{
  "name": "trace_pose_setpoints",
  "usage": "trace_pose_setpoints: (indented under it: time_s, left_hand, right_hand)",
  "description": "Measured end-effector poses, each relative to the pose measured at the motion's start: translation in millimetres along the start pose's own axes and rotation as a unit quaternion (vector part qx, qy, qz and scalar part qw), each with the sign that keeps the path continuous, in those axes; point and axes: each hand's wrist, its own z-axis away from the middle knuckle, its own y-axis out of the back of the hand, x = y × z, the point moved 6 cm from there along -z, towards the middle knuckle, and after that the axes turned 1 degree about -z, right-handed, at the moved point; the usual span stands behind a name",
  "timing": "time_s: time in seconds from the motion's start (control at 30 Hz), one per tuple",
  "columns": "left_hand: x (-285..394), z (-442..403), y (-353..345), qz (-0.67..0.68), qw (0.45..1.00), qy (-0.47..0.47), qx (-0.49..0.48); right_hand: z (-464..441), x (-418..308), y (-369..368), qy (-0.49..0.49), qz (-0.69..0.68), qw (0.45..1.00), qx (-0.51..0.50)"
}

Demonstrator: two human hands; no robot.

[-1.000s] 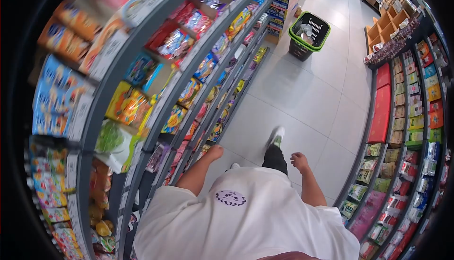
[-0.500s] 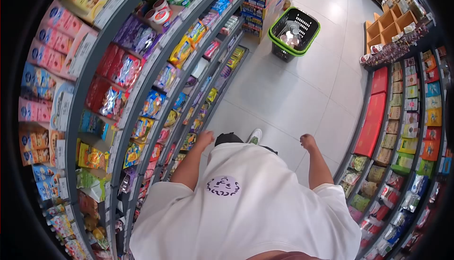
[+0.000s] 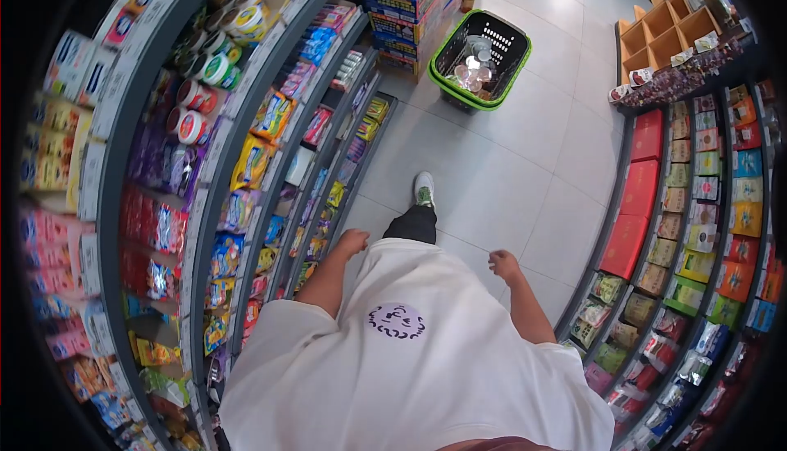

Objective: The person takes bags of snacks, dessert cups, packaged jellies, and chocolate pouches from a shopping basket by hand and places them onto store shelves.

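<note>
My left hand (image 3: pixel 354 242) hangs at my side with its fingers curled in, nearest the lower shelves of packaged snacks (image 3: pixel 307 248). No object shows in it. On the other side my right hand (image 3: pixel 503 265) is held out over the floor, fingers loosely bent together, and nothing is visible in it. A black shopping basket (image 3: pixel 512 82) with a green rim stands on the floor ahead, apart from both hands. Inside it lie several round, shiny containers (image 3: pixel 475 66).
Stacked blue cartons (image 3: pixel 402 16) stand beyond the left shelving. Tubs (image 3: pixel 220 70) and bagged sweets fill the left shelves. On the right are red boxes (image 3: pixel 639 180), rows of small packets (image 3: pixel 693 242) and a wooden compartment display (image 3: pixel 668 33). My shoe (image 3: pixel 424 190) is on the tiled floor (image 3: pixel 475 172).
One foot has come forward into view. The left shelves, cartons and basket have shifted left and the basket sits slightly lower in view. Both hands still hang at my sides.
</note>
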Motion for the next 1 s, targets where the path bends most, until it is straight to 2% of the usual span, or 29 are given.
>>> trace_pose_setpoints:
  time_s: [0.13,0.27,0.33,0.37,0.4,0.43,0.47,0.5,0.57,0.67,0.73,0.83,1.0]
  left_hand:
    - [11,-36,3,-0.006,0.998,0.063,-0.019]
    - [69,-83,15,-0.026,0.998,0.049,-0.039]
    - [125,-104,23,-0.132,0.989,-0.001,-0.062]
    - [144,-131,24,-0.234,0.965,-0.098,-0.067]
    - [167,-146,27,-0.264,0.955,-0.122,-0.061]
    - [191,-160,31,-0.293,0.943,-0.146,-0.053]
    - [227,-159,38,-0.255,0.961,-0.1,-0.029]
    - [251,-166,36,-0.257,0.96,-0.104,-0.03]
    - [302,-180,38,-0.096,0.984,-0.149,-0.005]
    - [352,-192,27,-0.061,0.977,-0.203,-0.029]
    - [362,-204,19,-0.064,0.98,-0.183,-0.032]
    - [364,-221,10,-0.068,0.988,-0.138,-0.026]
    - [337,-233,12,-0.058,0.998,-0.033,0.012]
  right_hand:
    - [-2,52,56,-0.15,0.008,0.988,0.038]
    - [-4,13,92,-0.229,0.05,0.972,0.035]
    - [-45,-24,103,-0.117,0.13,0.984,0.042]
    - [-80,-32,108,-0.054,0.141,0.987,0.048]
    - [-96,-62,108,-0.024,0.137,0.989,0.051]
    - [-104,-103,102,0.022,0.064,0.996,0.066]
    - [-99,-161,91,0.023,0.031,0.997,0.069]
    - [-101,-206,81,0.042,-0.009,0.997,0.062]
    - [-108,-281,68,0.088,-0.051,0.994,0.047]
    - [-122,-350,63,0.161,-0.04,0.986,0.018]
    - [-135,-368,73,0.186,-0.016,0.982,0.021]
    - [-161,-365,111,0.127,-0.104,0.986,0.039]
    - [-210,-299,204,-0.087,-0.224,0.968,0.077]
